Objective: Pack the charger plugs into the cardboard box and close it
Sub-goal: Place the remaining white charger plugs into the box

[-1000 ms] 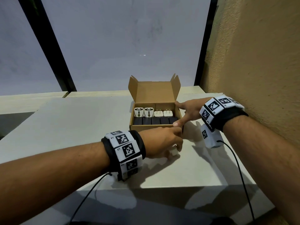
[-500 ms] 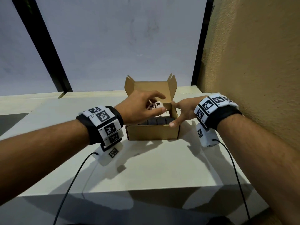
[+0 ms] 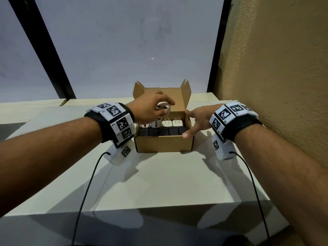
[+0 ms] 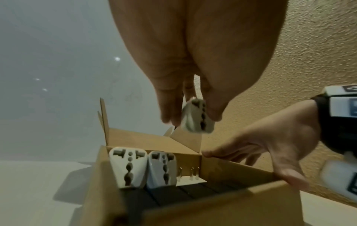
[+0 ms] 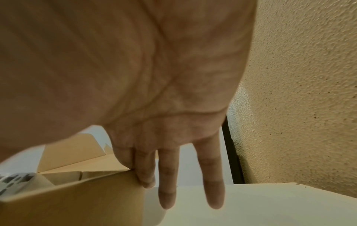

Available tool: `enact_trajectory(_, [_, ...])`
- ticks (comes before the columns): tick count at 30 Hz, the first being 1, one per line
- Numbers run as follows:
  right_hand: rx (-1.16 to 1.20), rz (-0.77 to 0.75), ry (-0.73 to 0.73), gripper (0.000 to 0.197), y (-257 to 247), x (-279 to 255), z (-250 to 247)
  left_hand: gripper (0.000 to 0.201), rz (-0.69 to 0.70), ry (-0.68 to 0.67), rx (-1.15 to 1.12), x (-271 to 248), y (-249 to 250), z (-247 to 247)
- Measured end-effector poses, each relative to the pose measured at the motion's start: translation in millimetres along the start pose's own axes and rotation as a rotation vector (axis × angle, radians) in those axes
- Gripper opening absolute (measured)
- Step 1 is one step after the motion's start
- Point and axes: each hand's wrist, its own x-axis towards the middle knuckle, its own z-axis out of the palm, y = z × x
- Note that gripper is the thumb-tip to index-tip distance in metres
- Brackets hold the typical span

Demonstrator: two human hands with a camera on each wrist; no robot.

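— Charger plugs: where do they sit?
— A white plug [image 3: 164, 109] hangs above the open cardboard box [image 3: 164, 143], pinched between the thumb and fingers [image 4: 170, 107] of the left hand [image 3: 150, 109], its socket face in plain sight from the left wrist. Inside the box, two more white socket adapters [image 4: 142, 168] stand upright against the back left, two white pronged plugs [image 3: 172, 123] beside them to the right, and a row of black blocks [image 3: 162, 131] fills the front.
— And the other hand?
— The right hand [image 3: 198, 119] steadies the box's right wall, fingers straight and spread: thumb on the front corner, fingertips at the back corner, two fingers clear of the cardboard. The lid stands raised at the back. The box rests on a pale surface [image 3: 159, 183] near a textured wall [image 3: 275, 68].
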Motion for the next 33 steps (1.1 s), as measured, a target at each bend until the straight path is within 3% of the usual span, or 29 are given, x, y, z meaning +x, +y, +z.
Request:
enact_trajectory(8, [0.013, -0.006, 0.006, 0.114, -0.6, -1.5, 0.4, 0.040, -0.027, 0.016, 0.110, 20.9, -2.2, 1.4])
enact_trajectory(11, [0.002, -0.002, 0.014, 0.114, -0.2, -1.3, 0.8, 0.030, -0.025, -0.047, 0.165, 28.2, 0.1, 6.4])
enact_trajectory(18, [0.011, -0.009, 0.013, 0.112, -0.5, -3.0, 1.9, 0.034, -0.023, -0.229, 0.300, 31.2, 3.8, 16.5])
enact_trajectory(33, [0.100, -0.033, -0.005, 0.112, 2.6, -4.0, 2.2, 0.047, -0.012, -0.301, 0.398, 27.2, -7.7, 32.5])
